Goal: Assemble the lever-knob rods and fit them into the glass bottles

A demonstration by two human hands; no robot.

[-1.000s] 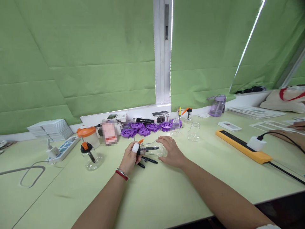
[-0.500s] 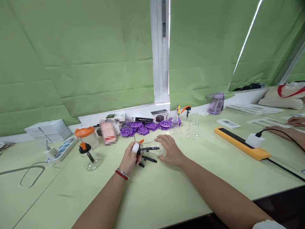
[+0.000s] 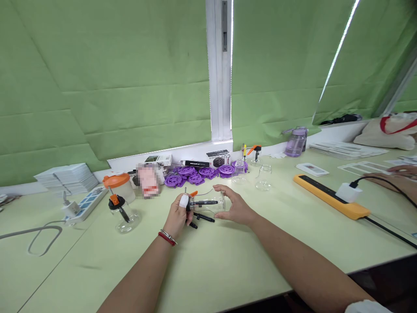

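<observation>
A clear glass bottle (image 3: 208, 203) is held on its side above the table, a black tube inside it. My left hand (image 3: 177, 217), with white wrapping on a fingertip, is closed round the black sprayer top at the bottle's neck; an orange lever (image 3: 193, 194) sticks out beside it. Curved round the wide base, the thumb and fingers of my right hand (image 3: 237, 206) grip the bottle's other end. Beneath the bottle lie black tube parts (image 3: 204, 217), partly hidden by my left hand. A similar glass bottle with a black and orange top (image 3: 127, 222) stands upright to the left.
Purple plastic pieces (image 3: 195, 177) lie along the back, near an orange-lidded container (image 3: 117, 184) and glass bottles (image 3: 263, 179). A yellow power strip (image 3: 329, 198) and a white power strip (image 3: 86, 204) flank the work area. Another person's hands (image 3: 387, 180) rest at the far right.
The glass bottle has turned slightly in my hands, and its base edge shows more plainly. My right hand's fingers have shifted a little on the base. The other person's hands moved slightly.
</observation>
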